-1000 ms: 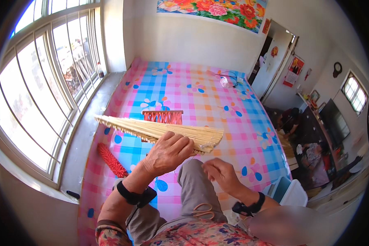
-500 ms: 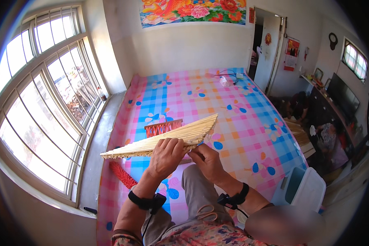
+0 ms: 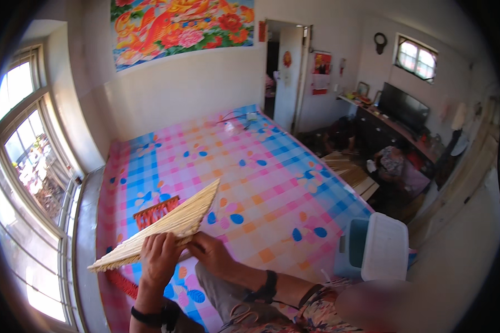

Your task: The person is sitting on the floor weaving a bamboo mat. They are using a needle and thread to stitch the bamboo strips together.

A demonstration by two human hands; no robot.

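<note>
A pointed, fan-like panel of pale straw-coloured stalks, laid side by side, is held up over the bed-like platform. My left hand is closed around its near edge, fingers over the stalks. Beside it, my right hand is closed in a pinch at the near edge, toward the panel's wider end; its fingertips are partly hidden, and I cannot see whether they also hold something small. Behind the panel lies a brown bar with red strands. A red textured strip shows below the panel's left tip. Scissors rest on my lap.
A checked, flower-patterned sheet covers the platform. At its right edge stands a teal box with a white lid leaning against it. Barred windows line the left. Two people sit low at the right, near more stalks.
My view has turned to the right, so the platform and panel appear farther left and lower. Both hands keep their hold on the stalk panel.
</note>
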